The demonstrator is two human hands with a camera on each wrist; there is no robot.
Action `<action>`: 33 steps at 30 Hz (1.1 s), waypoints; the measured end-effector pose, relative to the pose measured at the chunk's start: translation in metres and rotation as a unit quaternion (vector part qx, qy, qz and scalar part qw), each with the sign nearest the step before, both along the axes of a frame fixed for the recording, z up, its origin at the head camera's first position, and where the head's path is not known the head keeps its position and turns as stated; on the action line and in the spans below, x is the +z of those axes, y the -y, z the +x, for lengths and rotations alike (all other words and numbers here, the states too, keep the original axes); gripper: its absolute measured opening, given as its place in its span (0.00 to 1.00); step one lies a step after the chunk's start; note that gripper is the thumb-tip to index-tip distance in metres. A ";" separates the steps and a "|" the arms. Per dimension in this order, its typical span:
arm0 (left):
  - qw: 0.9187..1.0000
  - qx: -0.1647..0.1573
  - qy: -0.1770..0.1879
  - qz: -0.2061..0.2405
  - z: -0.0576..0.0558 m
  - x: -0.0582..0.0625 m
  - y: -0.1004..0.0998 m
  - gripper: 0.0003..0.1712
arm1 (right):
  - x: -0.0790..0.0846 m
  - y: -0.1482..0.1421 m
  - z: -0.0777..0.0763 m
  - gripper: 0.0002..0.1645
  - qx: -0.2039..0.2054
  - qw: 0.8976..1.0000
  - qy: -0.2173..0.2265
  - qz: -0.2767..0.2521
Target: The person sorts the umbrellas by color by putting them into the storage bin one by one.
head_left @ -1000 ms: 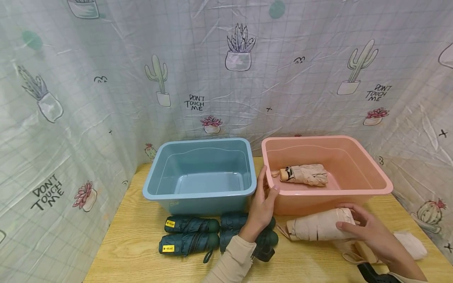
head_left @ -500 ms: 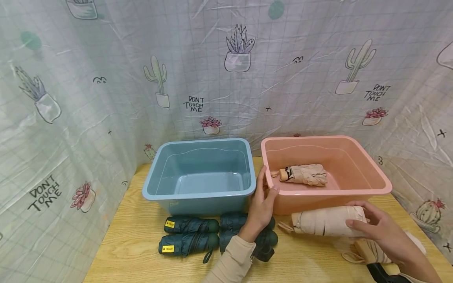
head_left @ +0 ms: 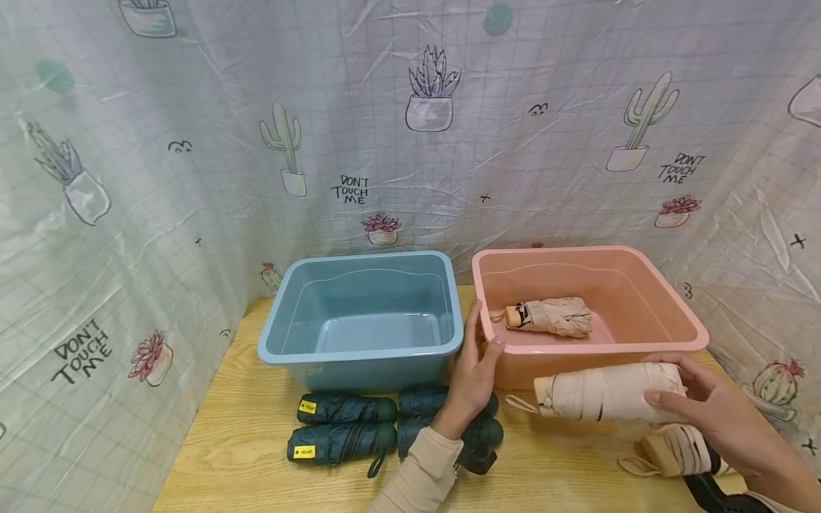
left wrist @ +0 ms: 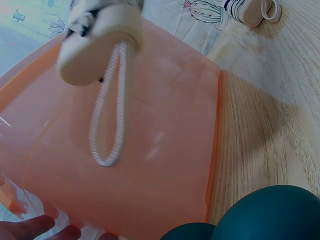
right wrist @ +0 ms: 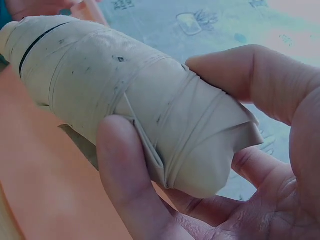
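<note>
My right hand [head_left: 721,413] grips the end of a folded beige umbrella [head_left: 609,392], thumb on one side and fingers on the other. It is held in the air before the pink tub [head_left: 596,350], with its pale handle and cord loop to the left. The right wrist view shows the umbrella's wrapped fabric [right wrist: 100,75] between the fingers. My left hand [head_left: 473,377] rests against the tub's near left corner, its fingers extended along the side. Another beige umbrella [head_left: 554,317] lies inside that tub. A further beige umbrella [head_left: 683,450] lies on the table, partly behind my right hand.
A blue tub [head_left: 359,356] stands left of the pink one. Several dark green folded umbrellas [head_left: 343,442] lie in front of it, some partly under my left forearm. A patterned curtain [head_left: 385,142] hangs behind the wooden table [head_left: 231,427].
My right hand has lifted the beige umbrella up and to the right, uncovering more of the one on the table. My left hand has stayed at the pink tub's corner.
</note>
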State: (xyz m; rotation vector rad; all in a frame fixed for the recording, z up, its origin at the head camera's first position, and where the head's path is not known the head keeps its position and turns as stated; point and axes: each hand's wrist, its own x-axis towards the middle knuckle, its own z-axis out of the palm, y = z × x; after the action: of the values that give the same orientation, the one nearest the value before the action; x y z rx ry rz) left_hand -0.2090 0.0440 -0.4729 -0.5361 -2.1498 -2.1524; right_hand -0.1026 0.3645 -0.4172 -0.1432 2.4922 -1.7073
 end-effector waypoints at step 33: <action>1.000 0.001 -0.014 -0.011 0.000 0.000 0.002 0.39 | 0.046 0.002 -0.025 0.29 0.034 0.994 -0.049 -0.092</action>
State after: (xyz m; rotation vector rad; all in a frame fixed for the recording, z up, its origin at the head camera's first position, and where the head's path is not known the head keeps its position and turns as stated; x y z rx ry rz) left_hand -0.2094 0.0424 -0.4725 -0.5610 -2.1619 -2.1082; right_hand -0.1280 0.3622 -0.3708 -0.3320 2.3622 -1.9437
